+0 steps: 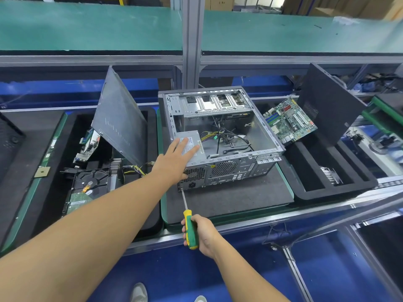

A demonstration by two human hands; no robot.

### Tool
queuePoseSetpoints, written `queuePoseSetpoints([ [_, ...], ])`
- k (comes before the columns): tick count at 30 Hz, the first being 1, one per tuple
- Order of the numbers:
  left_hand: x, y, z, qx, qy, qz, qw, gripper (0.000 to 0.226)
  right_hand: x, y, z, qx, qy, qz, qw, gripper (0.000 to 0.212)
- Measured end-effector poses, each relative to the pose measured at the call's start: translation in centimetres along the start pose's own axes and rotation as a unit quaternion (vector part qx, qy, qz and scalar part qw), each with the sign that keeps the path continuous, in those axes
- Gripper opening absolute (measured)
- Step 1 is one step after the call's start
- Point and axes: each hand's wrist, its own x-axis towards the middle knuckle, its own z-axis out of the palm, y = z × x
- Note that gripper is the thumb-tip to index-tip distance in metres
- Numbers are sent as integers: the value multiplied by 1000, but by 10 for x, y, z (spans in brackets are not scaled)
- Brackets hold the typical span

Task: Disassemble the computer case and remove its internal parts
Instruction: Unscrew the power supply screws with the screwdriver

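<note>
The opened computer case (pixel 231 171) lies on its side on a dark mat (pixel 229 199), rear panel facing me. Inside sit a grey power supply (pixel 194 136) at the near left corner and loose cables (pixel 226 138). My left hand (pixel 176 160) rests flat, fingers spread, on the power supply and the case's rear edge. My right hand (pixel 201 233) grips a green and yellow screwdriver (pixel 190 227); its tip touches the rear panel's lower left corner, near the power socket.
A removed motherboard (pixel 290 120) leans in the black foam tray (pixel 331 182) at the right, beside a black side panel (pixel 327 105). At the left, a grey side panel (pixel 120 118), a hard drive (pixel 87 188) and boards fill another tray. A shelf post (pixel 192 40) stands behind.
</note>
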Motion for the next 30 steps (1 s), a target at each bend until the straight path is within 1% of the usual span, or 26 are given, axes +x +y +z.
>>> queuePoseSetpoints([
  [3,0,0,0,0,-2,1,1000,106,-1,1,3,-13,13,-22,1000,25],
  [6,1,-1,1,-1,-2,3,1000,106,0,5,1,-31,1,-52,998,12],
  [9,2,-4,5,-12,3,13,1000,105,0,5,-2,-48,10,-56,997,17],
  [11,2,-7,8,-26,9,28,999,104,1,3,-3,-48,17,-42,998,19],
  [14,2,-12,10,-65,19,61,996,107,1,-1,-1,-5,9,-13,1000,25],
  [15,0,-14,12,-75,33,75,994,109,1,-2,-1,9,2,-2,1000,29],
  [17,-12,-20,20,-91,99,95,986,108,3,-1,-2,11,-5,8,1000,35],
  [20,-43,-31,40,-160,243,73,954,81,6,1,-2,-8,2,2,1000,35],
  [21,-52,-35,49,-165,278,58,945,71,6,2,-2,-12,5,-6,1000,32],
  [22,-59,-39,59,-164,292,37,942,61,5,2,-2,-16,7,-19,1000,27],
  [23,-64,-42,70,-169,278,3,946,49,5,3,-2,-22,10,-36,999,20],
  [24,-68,-45,79,-190,237,-47,951,34,5,3,-4,-28,13,-54,998,12],
  [25,-70,-46,86,-226,181,-108,951,19,4,3,-5,-35,17,-67,997,6],
  [26,-70,-45,92,-272,123,-167,940,7,4,3,-6,-39,20,-73,996,6],
  [27,-69,-41,94,-326,77,-218,917,3,3,3,-8,-40,23,-73,996,8],
  [28,-66,-36,97,-385,49,-256,885,7,3,3,-9,-41,27,-73,996,10],
  [30,-57,-22,99,-501,8,-301,811,10,2,2,-9,-46,37,-70,996,12],
])
